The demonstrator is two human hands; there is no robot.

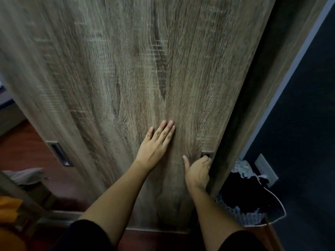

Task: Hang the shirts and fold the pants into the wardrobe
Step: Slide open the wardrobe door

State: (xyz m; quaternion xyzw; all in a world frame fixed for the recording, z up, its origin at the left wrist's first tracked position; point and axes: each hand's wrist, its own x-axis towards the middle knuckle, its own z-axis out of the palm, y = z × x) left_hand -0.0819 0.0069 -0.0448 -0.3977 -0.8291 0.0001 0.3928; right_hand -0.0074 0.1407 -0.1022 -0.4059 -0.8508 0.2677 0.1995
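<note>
Left grip [155, 142] lay flat, fingers straight, on wardrobe door [108, 69]. Right grip [198, 171], just right of it, curled fingers into recessed handle [206, 154]. Laundry basket [253, 205] further right.

Quick headcount
One wardrobe door [126, 69], two door handles [59, 153] [206, 154], two hands [156, 142] [198, 171], one laundry basket [253, 217], one wall socket [266, 170].

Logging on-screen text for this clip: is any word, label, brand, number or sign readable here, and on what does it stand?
None can be read.
Wardrobe door: bare wood grain, no text.
Left handle: a pale triangular mark at its lower end, too blurred to read.
Right handle: mostly covered by the right hand; no text shows.
Wall socket: no legible marking.
</note>
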